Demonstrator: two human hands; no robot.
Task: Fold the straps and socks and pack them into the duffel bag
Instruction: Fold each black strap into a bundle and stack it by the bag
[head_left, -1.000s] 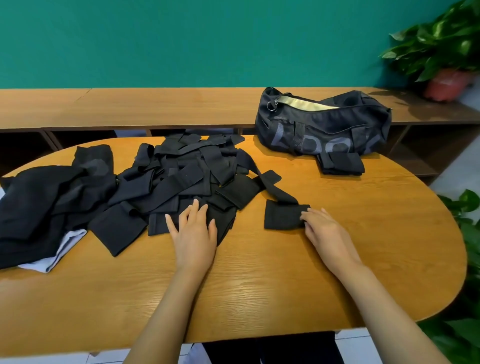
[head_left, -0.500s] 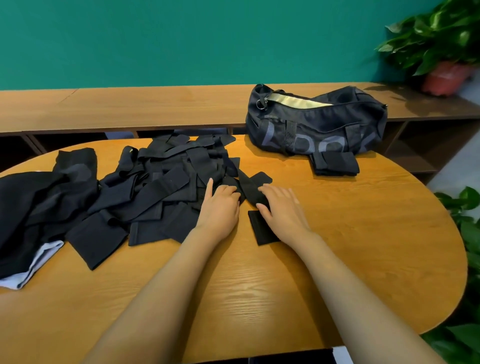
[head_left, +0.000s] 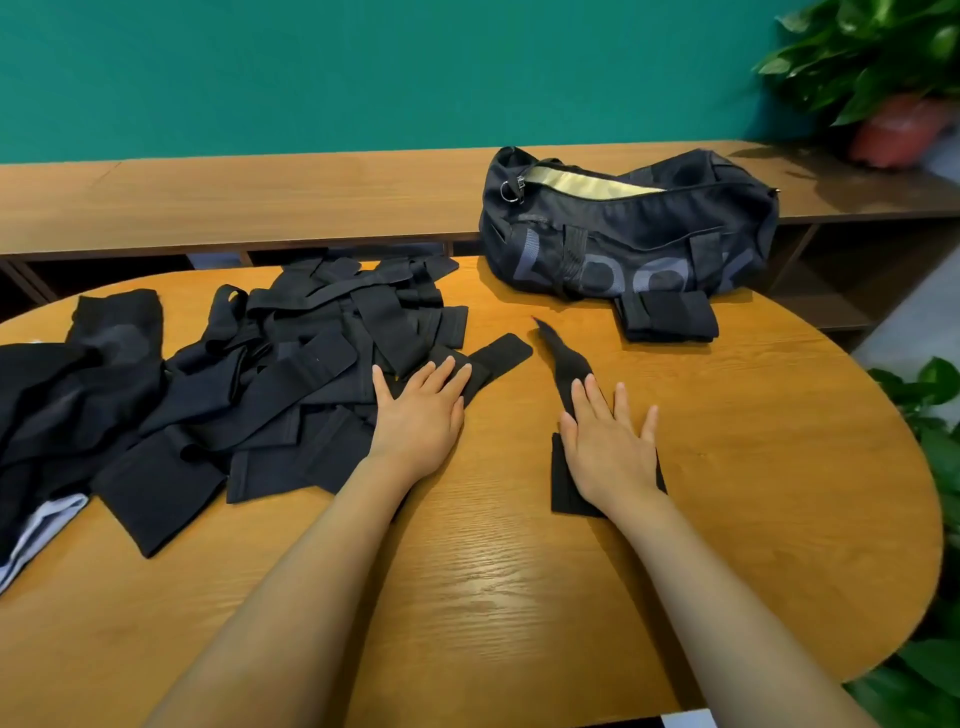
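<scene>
1. Left of my left hand (head_left: 418, 410), the tangled heap of black fabric straps (head_left: 291, 374) sits unfolded — fingers spread flat on its edge.
2. My right hand (head_left: 608, 447), open, presses one black strap (head_left: 563, 364) flat.
3. Beyond it, the dark duffel bag (head_left: 628, 244), unzipped — one folded black bundle (head_left: 667, 314) alongside, unpacked.

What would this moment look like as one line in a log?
left hand: flat on strap pile | right hand: pressing single black strap | duffel bag: unzipped | stage: folding
</scene>
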